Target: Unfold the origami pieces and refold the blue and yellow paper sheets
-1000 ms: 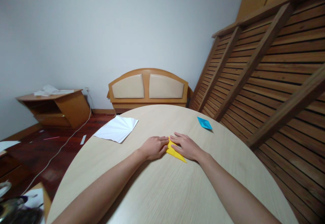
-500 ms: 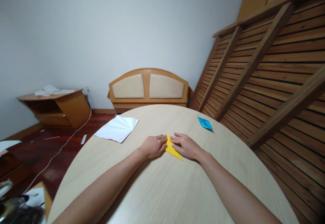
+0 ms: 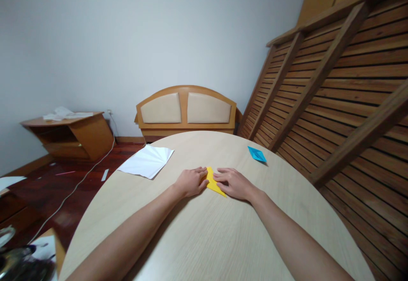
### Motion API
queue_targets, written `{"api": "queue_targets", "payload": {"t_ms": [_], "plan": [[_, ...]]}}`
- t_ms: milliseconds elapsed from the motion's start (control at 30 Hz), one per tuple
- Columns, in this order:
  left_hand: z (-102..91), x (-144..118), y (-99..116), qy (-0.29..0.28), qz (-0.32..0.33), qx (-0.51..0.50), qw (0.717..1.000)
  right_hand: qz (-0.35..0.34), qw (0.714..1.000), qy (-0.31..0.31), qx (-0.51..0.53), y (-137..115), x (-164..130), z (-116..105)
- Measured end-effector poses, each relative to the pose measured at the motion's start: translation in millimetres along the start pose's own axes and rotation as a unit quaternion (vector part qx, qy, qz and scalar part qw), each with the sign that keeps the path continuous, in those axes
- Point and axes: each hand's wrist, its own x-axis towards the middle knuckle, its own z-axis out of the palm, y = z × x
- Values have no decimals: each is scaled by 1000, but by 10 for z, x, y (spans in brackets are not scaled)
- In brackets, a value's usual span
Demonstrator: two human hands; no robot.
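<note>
A folded piece of yellow paper (image 3: 211,180) lies flat on the round table (image 3: 204,238), with a pointed corner toward the near right. My left hand (image 3: 191,182) rests at its left edge, fingers stretched out and the fingertips touching the paper. From the other side my right hand (image 3: 234,183) lies on the paper's right part, its fingers extended and slightly apart. Both hands cover portions of the yellow paper, so its full outline is hidden.
A creased white sheet (image 3: 148,162) lies at the table's far left. A folded blue paper piece (image 3: 256,154) sits at the far right. Behind the table stands a headboard (image 3: 186,106); a slatted wooden frame (image 3: 318,89) leans on the right.
The yellow paper has shifted slightly away and to the left, its near point drawing in. My left hand has moved slightly with it; my right hand stays nearly in place.
</note>
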Motion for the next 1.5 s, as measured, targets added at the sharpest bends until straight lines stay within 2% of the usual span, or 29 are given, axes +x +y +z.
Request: {"api": "queue_targets", "payload": {"t_ms": [267,400,567,733,967,1133,1300,1500], "plan": [[-16,6,-31,1,-25,7,1000,7,1000,-20,9,-44,-20,-88],[-17,8,-65,4,-63,29,998,9,1000,-28,7,-61,-18,-96],[-18,11,-100,16,-128,37,991,-2,1000,-16,5,-34,-24,-72],[-6,14,-119,27,-135,46,989,-12,1000,8,-8,-45,-12,-90],[31,-1,-143,41,-89,54,994,-20,996,60,-64,-48,14,-61],[67,15,-87,40,-14,15,999,-3,995,91,-34,-59,37,-36],[69,19,13,35,37,-40,998,-7,999,40,-1,-58,27,-18],[23,28,84,25,100,-84,991,45,998,-30,13,-14,-19,39]]}}
